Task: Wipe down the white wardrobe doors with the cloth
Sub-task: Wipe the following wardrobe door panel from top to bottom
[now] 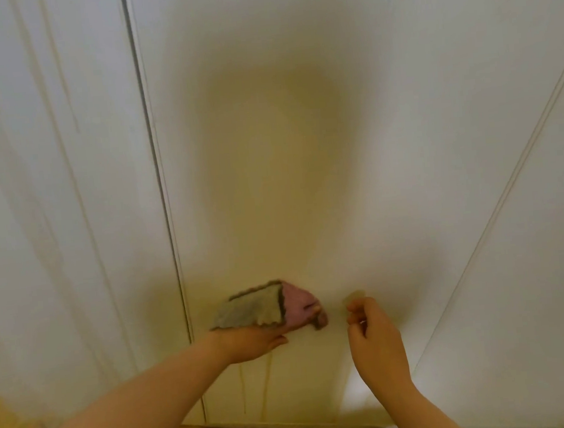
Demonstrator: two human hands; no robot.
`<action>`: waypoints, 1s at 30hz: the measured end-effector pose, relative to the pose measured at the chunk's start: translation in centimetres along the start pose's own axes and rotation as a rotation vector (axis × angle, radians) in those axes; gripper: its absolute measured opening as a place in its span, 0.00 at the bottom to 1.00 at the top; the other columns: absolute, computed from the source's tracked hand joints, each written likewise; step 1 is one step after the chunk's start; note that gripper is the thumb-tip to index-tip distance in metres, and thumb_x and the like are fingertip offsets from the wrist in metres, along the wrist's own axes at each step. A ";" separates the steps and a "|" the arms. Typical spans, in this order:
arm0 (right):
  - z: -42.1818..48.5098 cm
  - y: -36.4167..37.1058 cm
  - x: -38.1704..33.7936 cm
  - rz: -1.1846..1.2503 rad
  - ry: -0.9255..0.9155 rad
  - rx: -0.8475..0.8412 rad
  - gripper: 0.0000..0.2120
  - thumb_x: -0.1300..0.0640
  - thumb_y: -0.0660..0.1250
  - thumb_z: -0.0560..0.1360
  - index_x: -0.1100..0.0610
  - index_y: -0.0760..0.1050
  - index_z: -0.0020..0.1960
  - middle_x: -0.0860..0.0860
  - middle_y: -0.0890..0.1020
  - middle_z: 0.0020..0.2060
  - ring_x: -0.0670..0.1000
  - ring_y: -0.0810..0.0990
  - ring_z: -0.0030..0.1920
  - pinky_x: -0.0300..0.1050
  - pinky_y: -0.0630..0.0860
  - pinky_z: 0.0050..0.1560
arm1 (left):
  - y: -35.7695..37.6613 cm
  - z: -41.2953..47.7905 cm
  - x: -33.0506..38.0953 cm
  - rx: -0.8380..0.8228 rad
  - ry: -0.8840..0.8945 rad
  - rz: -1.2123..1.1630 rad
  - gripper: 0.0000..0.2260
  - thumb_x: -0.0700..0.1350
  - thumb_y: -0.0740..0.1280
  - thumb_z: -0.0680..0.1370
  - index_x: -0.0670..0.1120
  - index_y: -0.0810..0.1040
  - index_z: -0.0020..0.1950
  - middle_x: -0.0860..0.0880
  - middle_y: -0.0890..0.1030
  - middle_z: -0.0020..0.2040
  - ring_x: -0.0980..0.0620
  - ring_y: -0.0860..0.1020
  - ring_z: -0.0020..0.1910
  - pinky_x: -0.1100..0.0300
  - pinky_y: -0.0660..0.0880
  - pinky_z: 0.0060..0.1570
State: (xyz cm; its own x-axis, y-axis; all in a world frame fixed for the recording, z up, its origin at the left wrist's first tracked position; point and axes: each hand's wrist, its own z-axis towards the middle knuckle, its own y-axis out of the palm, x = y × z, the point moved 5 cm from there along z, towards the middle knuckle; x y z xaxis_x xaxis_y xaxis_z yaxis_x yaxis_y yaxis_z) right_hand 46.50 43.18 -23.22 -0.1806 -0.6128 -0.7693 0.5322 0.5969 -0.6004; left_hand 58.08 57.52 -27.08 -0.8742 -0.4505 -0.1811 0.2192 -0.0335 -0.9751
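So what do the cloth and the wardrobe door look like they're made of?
The cloth looks like soft microfibre or terry: matte, with a fuzzy scalloped edge, grey-green on one face and pink on the other. The wardrobe door looks like smooth white painted or laminated board with a faint sheen; the core cannot be told.

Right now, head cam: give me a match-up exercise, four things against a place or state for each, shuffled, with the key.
Things
1. cloth
2. right hand
3. door gap
4. drips

Place or state
A. dark upright line, left of the cloth
B. grey and pink, draped over the fingers of the left hand
C. running down the door just below the left hand
D. fingers curled, just right of the cloth

Pairs: 1-B, 2-D, 3-A, 4-C
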 end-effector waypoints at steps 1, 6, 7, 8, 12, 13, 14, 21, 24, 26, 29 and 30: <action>0.1 -0.1 -0.1 -0.001 -0.005 0.005 0.12 0.65 0.57 0.76 0.47 0.68 0.49 0.42 0.75 0.43 0.42 0.73 0.42 0.35 0.67 0.37 | 1.2 -0.9 -1.1 0.013 0.041 0.142 0.37 0.64 0.25 0.73 0.59 0.55 0.76 0.49 0.63 0.75 0.50 0.65 0.72 0.58 0.61 0.70; 0.4 0.2 -0.1 -0.022 -0.019 0.009 0.12 0.66 0.57 0.76 0.48 0.69 0.48 0.44 0.76 0.42 0.44 0.74 0.41 0.37 0.69 0.37 | 3.6 -9.5 -9.5 -0.096 -0.195 0.076 0.23 0.58 0.38 0.82 0.56 0.51 0.77 0.48 0.82 0.56 0.47 0.83 0.49 0.51 0.80 0.43; 0.2 0.9 -0.1 -0.024 -0.004 -0.006 0.12 0.65 0.57 0.76 0.48 0.69 0.49 0.44 0.76 0.42 0.45 0.74 0.41 0.38 0.69 0.37 | 3.5 -10.0 -9.9 -0.101 -0.198 0.056 0.23 0.57 0.39 0.83 0.55 0.52 0.77 0.48 0.83 0.55 0.46 0.83 0.48 0.50 0.80 0.42; 0.1 1.5 -0.1 -0.025 0.006 -0.022 0.11 0.64 0.57 0.76 0.49 0.69 0.50 0.45 0.76 0.43 0.46 0.74 0.41 0.40 0.70 0.38 | 3.3 -9.3 -9.0 -0.083 -0.151 0.085 0.23 0.57 0.39 0.83 0.54 0.50 0.78 0.48 0.82 0.57 0.46 0.83 0.50 0.50 0.80 0.43; -0.2 3.5 -1.4 -0.014 -0.036 -0.070 0.11 0.64 0.58 0.76 0.48 0.69 0.51 0.45 0.76 0.45 0.48 0.75 0.43 0.44 0.71 0.42 | 2.0 -2.4 -4.0 0.047 -0.050 -0.027 0.28 0.60 0.33 0.79 0.50 0.38 0.77 0.50 0.58 0.74 0.53 0.60 0.71 0.55 0.59 0.69; -0.1 3.6 -1.6 0.000 -0.044 -0.065 0.11 0.64 0.58 0.76 0.48 0.69 0.50 0.45 0.76 0.44 0.48 0.75 0.43 0.43 0.70 0.41 | 1.7 -0.7 -2.7 0.027 -0.007 -0.081 0.30 0.62 0.30 0.74 0.51 0.33 0.74 0.52 0.46 0.74 0.55 0.48 0.72 0.59 0.45 0.71; 0.0 3.5 -1.7 0.011 -0.045 -0.054 0.12 0.65 0.58 0.75 0.48 0.69 0.50 0.45 0.76 0.44 0.48 0.74 0.43 0.42 0.69 0.40 | 1.6 0.1 -1.9 -0.083 -0.006 -0.164 0.32 0.64 0.29 0.69 0.51 0.30 0.70 0.54 0.39 0.71 0.58 0.41 0.70 0.63 0.37 0.69; 0.0 0.3 0.7 -0.021 0.059 0.038 0.10 0.65 0.57 0.77 0.54 0.72 0.53 0.44 0.76 0.42 0.47 0.74 0.40 0.40 0.67 0.38 | 22.5 -5.8 -13.1 -0.293 -0.293 -0.336 0.28 0.73 0.36 0.73 0.71 0.44 0.73 0.52 0.48 0.78 0.57 0.50 0.75 0.52 0.46 0.75; 0.0 -0.5 1.6 -0.026 0.091 0.055 0.10 0.64 0.57 0.77 0.55 0.72 0.54 0.45 0.75 0.41 0.48 0.74 0.40 0.42 0.67 0.40 | 22.0 -6.6 -14.1 -0.126 -0.170 -0.254 0.22 0.68 0.43 0.78 0.70 0.59 0.72 0.51 0.68 0.73 0.56 0.68 0.69 0.49 0.65 0.69; -0.2 0.0 1.7 -0.016 0.089 0.039 0.10 0.64 0.57 0.77 0.56 0.72 0.54 0.45 0.75 0.41 0.46 0.73 0.39 0.40 0.67 0.37 | 8.6 -3.5 -6.2 0.066 0.018 -0.157 0.32 0.62 0.35 0.80 0.56 0.72 0.69 0.50 0.74 0.68 0.55 0.74 0.63 0.57 0.72 0.61; -0.6 1.0 1.6 0.001 0.077 -0.005 0.10 0.64 0.57 0.77 0.54 0.72 0.55 0.46 0.75 0.43 0.46 0.73 0.41 0.38 0.66 0.37 | 2.2 1.1 0.1 -0.023 0.110 -0.064 0.33 0.59 0.34 0.80 0.51 0.74 0.68 0.47 0.75 0.67 0.51 0.75 0.63 0.59 0.71 0.61; -0.7 1.1 1.6 0.003 0.076 -0.018 0.11 0.64 0.57 0.77 0.54 0.71 0.55 0.45 0.76 0.43 0.46 0.74 0.42 0.39 0.66 0.37 | 2.5 1.6 0.6 -0.101 0.054 -0.143 0.33 0.57 0.34 0.81 0.51 0.76 0.65 0.47 0.78 0.63 0.50 0.78 0.60 0.60 0.73 0.58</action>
State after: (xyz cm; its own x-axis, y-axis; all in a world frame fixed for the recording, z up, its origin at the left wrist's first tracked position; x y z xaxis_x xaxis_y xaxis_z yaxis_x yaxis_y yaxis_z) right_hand 46.23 43.24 -25.28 -0.2416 -0.5704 -0.7850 0.5183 0.6080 -0.6013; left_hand 58.82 55.77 -29.38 -0.9159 -0.3991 -0.0438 0.0490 -0.0028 -0.9988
